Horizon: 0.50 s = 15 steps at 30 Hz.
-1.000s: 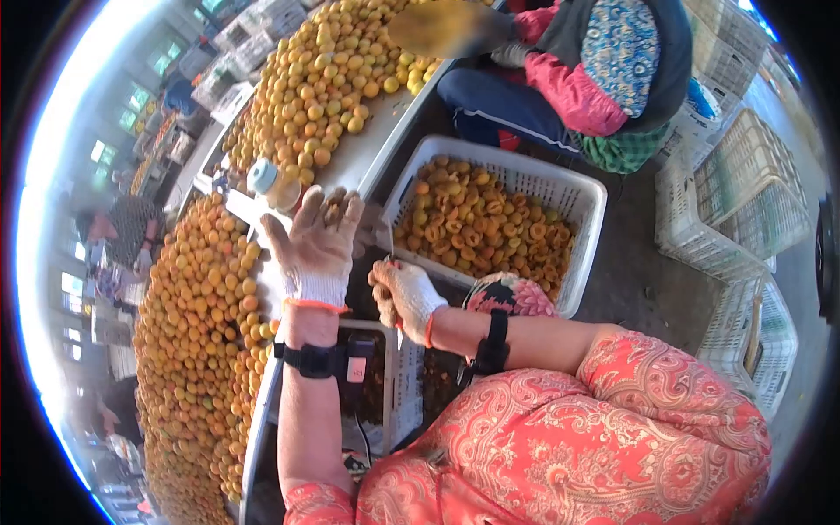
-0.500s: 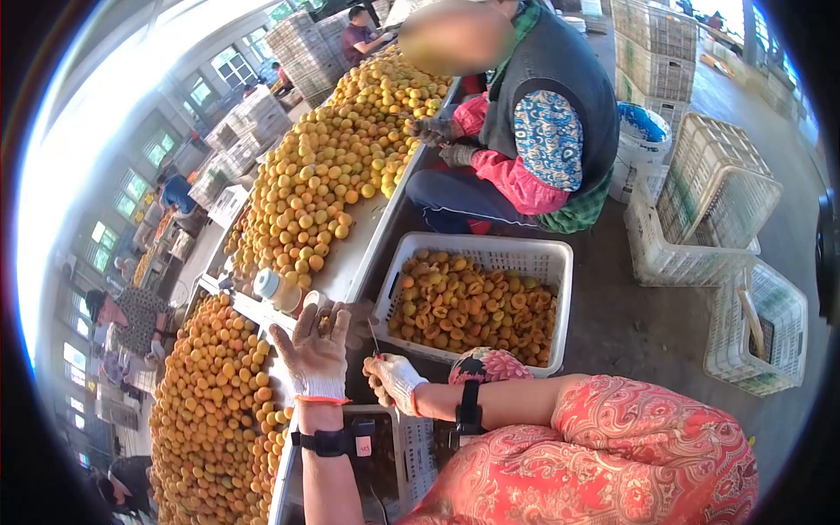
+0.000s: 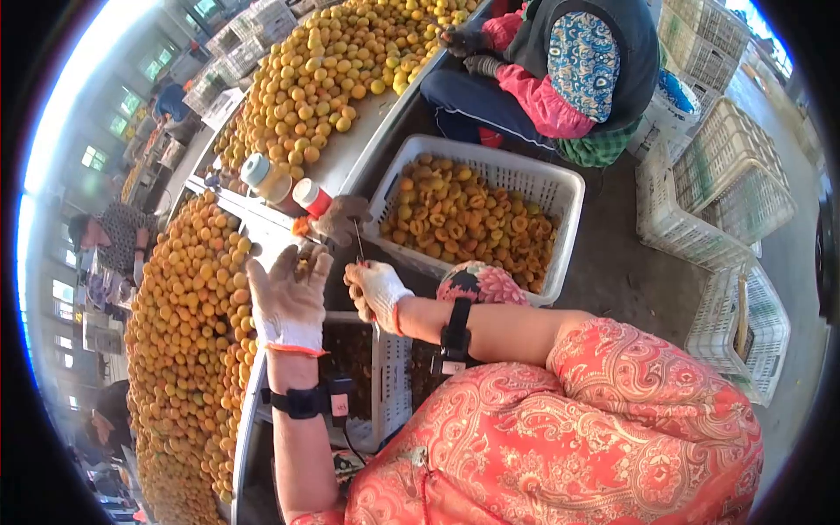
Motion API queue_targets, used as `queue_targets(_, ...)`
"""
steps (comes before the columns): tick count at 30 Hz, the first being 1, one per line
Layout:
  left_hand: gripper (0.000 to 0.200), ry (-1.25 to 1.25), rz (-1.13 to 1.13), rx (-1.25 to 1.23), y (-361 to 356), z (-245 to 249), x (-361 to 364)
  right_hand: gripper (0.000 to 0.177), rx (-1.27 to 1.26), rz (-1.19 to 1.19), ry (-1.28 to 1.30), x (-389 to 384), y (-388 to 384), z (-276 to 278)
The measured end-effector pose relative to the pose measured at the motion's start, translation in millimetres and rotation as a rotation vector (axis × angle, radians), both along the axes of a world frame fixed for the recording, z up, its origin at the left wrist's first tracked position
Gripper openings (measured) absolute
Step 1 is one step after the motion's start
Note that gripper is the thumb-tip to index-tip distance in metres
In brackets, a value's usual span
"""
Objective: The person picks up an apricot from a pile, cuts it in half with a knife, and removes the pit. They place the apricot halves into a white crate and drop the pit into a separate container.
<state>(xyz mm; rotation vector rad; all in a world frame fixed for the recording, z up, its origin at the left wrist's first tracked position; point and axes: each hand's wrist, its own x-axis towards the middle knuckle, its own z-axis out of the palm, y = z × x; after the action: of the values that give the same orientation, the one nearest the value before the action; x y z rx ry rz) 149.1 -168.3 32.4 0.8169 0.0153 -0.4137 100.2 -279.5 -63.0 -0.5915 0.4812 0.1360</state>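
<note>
Clock = picture, 12 at top. Left hand (image 3: 291, 293): palm up, open, fingers bent at the tips, thumb out toward 10; forearm comes up from 6. Small yellowish bit at its fingertips, can't tell if it's held. Right hand (image 3: 376, 293): just to the 3 o'clock side, closed in a fist on a thin tool (image 3: 358, 236), tip up toward 12, red at the grip. That forearm comes in from 4.

Materials: both gloves knit white at the cuff, stained brown over the fingers, orange edging. Tool slim, straight, metal-looking. White crate (image 3: 573, 236) at 1 of the hands: slotted plastic, split fruit inside, wet orange flesh showing. Whole fruit (image 3: 179, 306), round, smooth, yellow-orange, piled at 9; second pile (image 3: 306, 79) at 12.

Counts: 2 wrist straps, 1 split-fruit crate, 1 dark-content crate (image 3: 394, 376) below the hands, 1 blue-lidded jar (image 3: 267, 179), 1 red container (image 3: 312, 198), 1 seated co-worker (image 3: 560, 83) at 1. Fruit too many to count.
</note>
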Motion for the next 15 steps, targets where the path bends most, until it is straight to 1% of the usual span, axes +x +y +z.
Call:
queue_targets(2, 0.071, 0.019, -0.038, 0.000, -8, 3, 2, 0.018, 0.008, -0.045, 0.054, -3, 1, 7)
queue_targets(4, 0.066, 0.093, -0.081, 0.003, -24, -1, 5, 0.019, 0.074, -0.057, 0.068, -1, 2, -6)
queue_targets(5, 0.065, 0.021, -0.207, -0.021, -27, -15, 17, 0.018, 0.118, -0.096, 0.050, -6, 4, -9)
queue_targets(6, 0.066, 0.084, -0.251, -0.027, -40, -14, 23, 0.019, 0.105, -0.090, 0.085, -9, 5, -5)
queue_targets(7, 0.070, 0.117, -0.171, 0.010, -64, -9, 35, 0.020, 0.120, -0.072, 0.075, -9, 7, -12)
queue_targets(8, 0.076, 0.125, -0.080, 0.034, -92, 7, 47, 0.022, 0.122, -0.042, 0.040, -10, 7, -2)
queue_targets(9, 0.080, 0.004, -0.018, 0.062, -118, 27, 56, 0.027, 0.063, -0.013, 0.031, -15, 7, 9)
queue_targets(10, 0.086, -0.119, 0.050, 0.084, -140, 54, 65, 0.029, 0.098, 0.002, 0.032, -11, 10, 1)
queue_targets(11, 0.094, -0.104, -0.112, 0.021, -143, 53, 103, 0.024, 0.117, 0.058, 0.099, -8, 11, -1)
queue_targets(12, 0.092, 0.035, -0.142, 0.110, -146, 39, 141, 0.019, 0.113, 0.071, 0.093, -3, 11, -8)
queue_targets(13, 0.092, 0.016, -0.129, 0.107, -142, 43, 142, 0.017, 0.097, 0.043, 0.092, -2, 7, -5)
queue_targets(15, 0.094, -0.020, -0.119, 0.201, -123, 26, 114, 0.015, 0.094, -0.015, 0.080, 4, 2, -10)
